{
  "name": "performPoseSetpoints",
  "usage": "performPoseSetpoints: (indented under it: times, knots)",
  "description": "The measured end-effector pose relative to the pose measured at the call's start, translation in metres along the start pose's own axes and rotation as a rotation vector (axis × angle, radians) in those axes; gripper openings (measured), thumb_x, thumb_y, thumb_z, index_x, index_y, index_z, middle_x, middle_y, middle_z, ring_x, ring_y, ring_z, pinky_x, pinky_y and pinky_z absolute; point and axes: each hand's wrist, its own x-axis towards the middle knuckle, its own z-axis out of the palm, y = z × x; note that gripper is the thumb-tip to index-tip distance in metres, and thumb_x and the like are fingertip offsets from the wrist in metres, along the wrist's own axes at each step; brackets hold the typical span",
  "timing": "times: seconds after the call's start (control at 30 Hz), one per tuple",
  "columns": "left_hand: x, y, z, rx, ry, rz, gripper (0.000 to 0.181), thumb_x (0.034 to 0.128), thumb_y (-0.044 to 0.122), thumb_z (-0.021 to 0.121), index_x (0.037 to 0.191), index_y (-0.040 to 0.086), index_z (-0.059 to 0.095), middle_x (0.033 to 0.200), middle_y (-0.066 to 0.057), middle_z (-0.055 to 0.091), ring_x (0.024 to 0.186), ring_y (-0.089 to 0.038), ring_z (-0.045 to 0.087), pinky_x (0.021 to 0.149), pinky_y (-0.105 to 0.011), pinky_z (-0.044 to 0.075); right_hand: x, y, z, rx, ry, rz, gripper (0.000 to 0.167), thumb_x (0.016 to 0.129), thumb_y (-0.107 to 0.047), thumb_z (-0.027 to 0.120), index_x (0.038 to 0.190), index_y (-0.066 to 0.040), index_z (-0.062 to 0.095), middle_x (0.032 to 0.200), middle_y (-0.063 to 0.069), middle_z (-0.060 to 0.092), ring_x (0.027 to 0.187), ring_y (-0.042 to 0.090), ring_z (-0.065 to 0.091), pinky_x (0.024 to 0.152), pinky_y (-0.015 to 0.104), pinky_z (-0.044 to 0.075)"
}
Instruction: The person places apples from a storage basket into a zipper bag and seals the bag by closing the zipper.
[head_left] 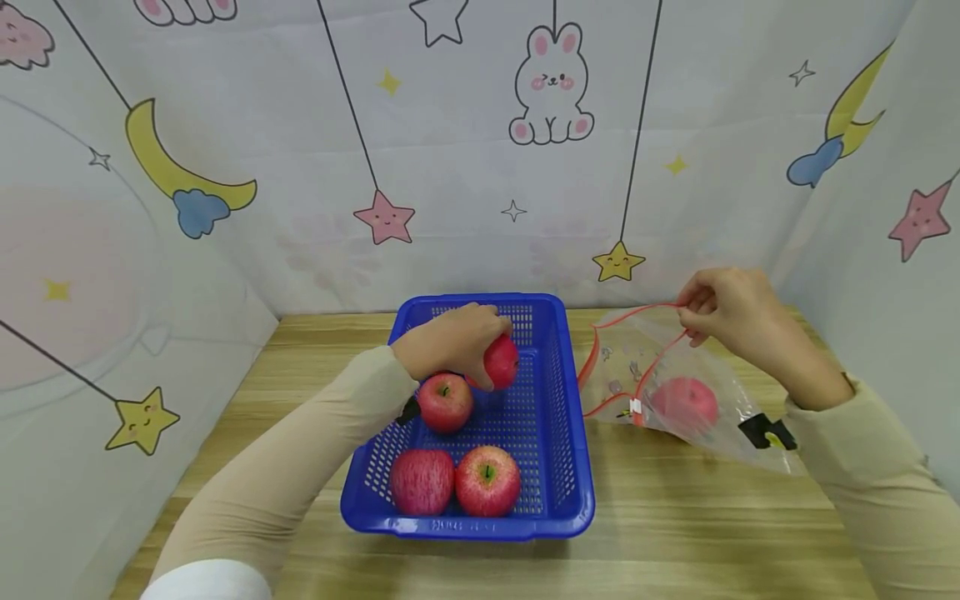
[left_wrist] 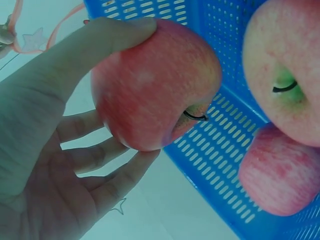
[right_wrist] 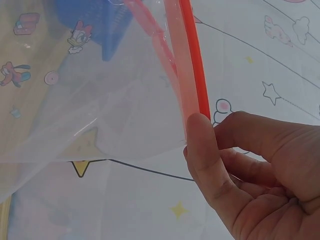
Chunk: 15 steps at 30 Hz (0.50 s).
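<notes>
My left hand (head_left: 459, 340) grips a red apple (head_left: 502, 362) over the back part of the blue basket (head_left: 557, 521); the left wrist view shows thumb and fingers round that apple (left_wrist: 155, 85). Three other apples lie in the basket: one (head_left: 446, 403) beside the hand, two (head_left: 422, 482) at the front. My right hand (head_left: 738, 321) pinches the orange-red rim of a clear zip bag (head_left: 615, 354), whose mouth stands open toward the basket. Inside the bag is one apple (head_left: 686, 403). In the right wrist view, thumb and forefinger hold the bag's edge (right_wrist: 192, 65).
The basket and bag stand side by side on a wooden table (head_left: 675, 533). A white curtain (head_left: 465, 167) printed with stars, moons and a rabbit hangs behind and along both sides.
</notes>
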Motion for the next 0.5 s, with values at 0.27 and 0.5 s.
performPoseSetpoints:
  times: [0.27,0.5]
  knots:
    - [-0.006,0.004,-0.012,-0.046,0.05,0.046,0.07,0.0714,0.04,0.087,0.126,0.004,0.061,0.114,-0.013,0.064,0.102,-0.029,0.061,0.088,-0.039,0.053,-0.001,0.001,0.001,0.001,0.001,0.014,0.006,0.088,0.005,0.067,0.093,0.008,0.065,0.072,0.008,0.067,0.055,0.018,0.066,0.053,0.026,0.053]
    - [-0.011,0.004,-0.026,-0.125,0.109,0.053,0.069,0.0721,0.039,0.087,0.127,0.005,0.061,0.113,-0.012,0.062,0.103,-0.026,0.059,0.089,-0.035,0.052,0.0,0.002,-0.001,-0.01,-0.003,0.009,0.007,0.088,0.004,0.066,0.094,0.008,0.064,0.072,0.008,0.067,0.055,0.018,0.066,0.054,0.025,0.052]
